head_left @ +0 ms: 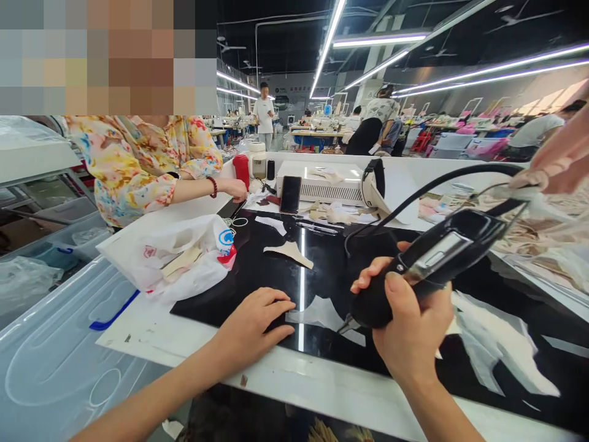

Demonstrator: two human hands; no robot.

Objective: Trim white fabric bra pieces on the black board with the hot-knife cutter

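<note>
My right hand (409, 319) is closed around a black corded hand tool (381, 298). Its pointed metal tip (348, 323) angles down to the left, at a thin whitish cut piece (317, 312) on the glossy black board (211, 305). My left hand (257, 319) lies on the board with fingers stretched out, fingertips at the left edge of that piece. Further back lies a cream cut piece (291, 252), with a white one (271, 224) behind it. To the right of my right hand are larger whitish pieces (497, 344), partly overlapping.
A co-worker's hand (547, 166) is at the tool's cable end, upper right. Another co-worker's hand (234, 189) reaches in at the back left. A white plastic bag (193, 276) holds cut pieces. A phone (291, 194) leans against a white vented box (322, 184). The black cable (414, 196) arches behind the tool.
</note>
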